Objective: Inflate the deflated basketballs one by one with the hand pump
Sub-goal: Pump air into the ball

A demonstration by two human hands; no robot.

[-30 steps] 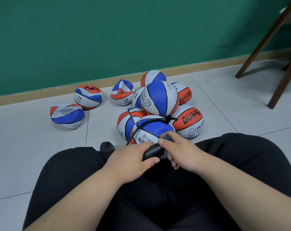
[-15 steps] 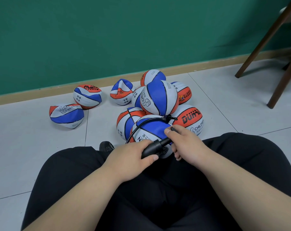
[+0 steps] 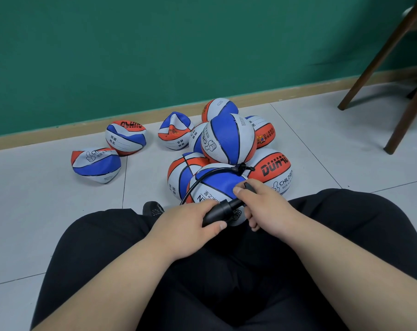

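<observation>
Gripping the black hand pump [image 3: 223,210] by its barrel, the left hand [image 3: 186,226] has its fingers curled tight around it, while the right hand [image 3: 268,206] clasps the handle, a short stretch of rod showing between them. The pump hovers just over the lap, and its thin hose [image 3: 204,179] loops up to the top of the near basketball [image 3: 214,185], at the front of the pile on the floor [image 3: 35,211]. Caved-in basketballs [image 3: 95,164] lie apart on the far left.
</observation>
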